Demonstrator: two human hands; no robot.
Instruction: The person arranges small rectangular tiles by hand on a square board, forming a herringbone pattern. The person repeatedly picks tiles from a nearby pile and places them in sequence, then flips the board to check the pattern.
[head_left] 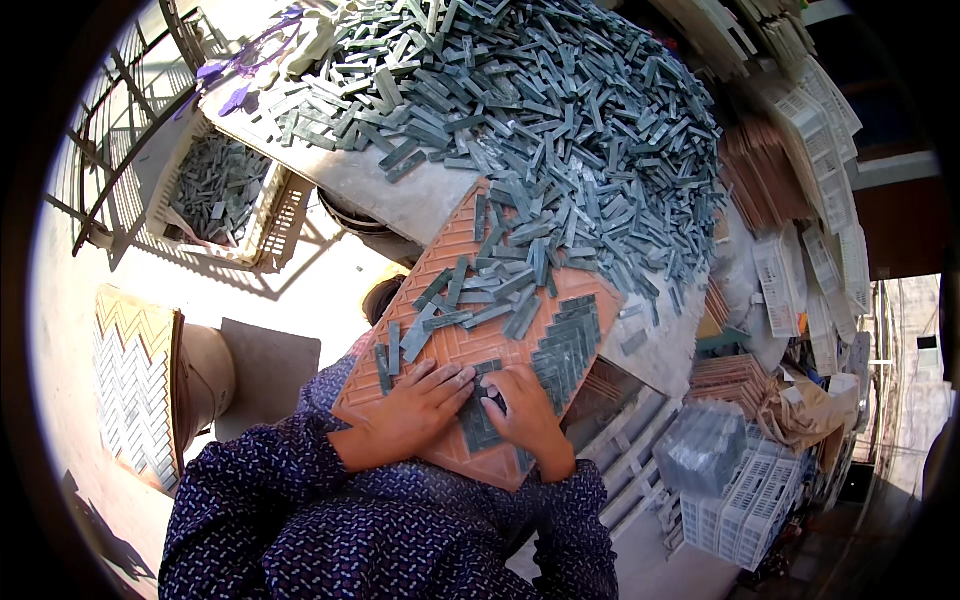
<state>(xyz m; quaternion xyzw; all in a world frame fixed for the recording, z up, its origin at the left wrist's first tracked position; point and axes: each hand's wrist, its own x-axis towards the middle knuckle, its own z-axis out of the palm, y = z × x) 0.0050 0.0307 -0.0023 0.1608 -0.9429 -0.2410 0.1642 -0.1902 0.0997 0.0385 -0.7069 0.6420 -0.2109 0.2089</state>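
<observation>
An orange-red mould tray (455, 462) with herringbone grooves rests slanted across my lap and against the table. Dark green stone strips (567, 350) fill its right side in a zigzag pattern, and another laid group (478, 425) sits between my hands. Loose strips (490, 290) lie scattered over its upper part. My left hand (425, 405) is flat on the tray, fingers stretched out, fingertips beside the laid strips. Close to it, my right hand (527, 408) has its thumb and fingers curled round a dark stone strip (494, 396), mostly hidden by the fingers.
A large heap of stone strips (540, 110) covers the table (370, 190) beyond the tray. At left stand a crate of strips (262, 225) and a herringbone panel (140, 385) by a bucket (208, 375). White crates (740, 510) and stacked trays (730, 385) are at right.
</observation>
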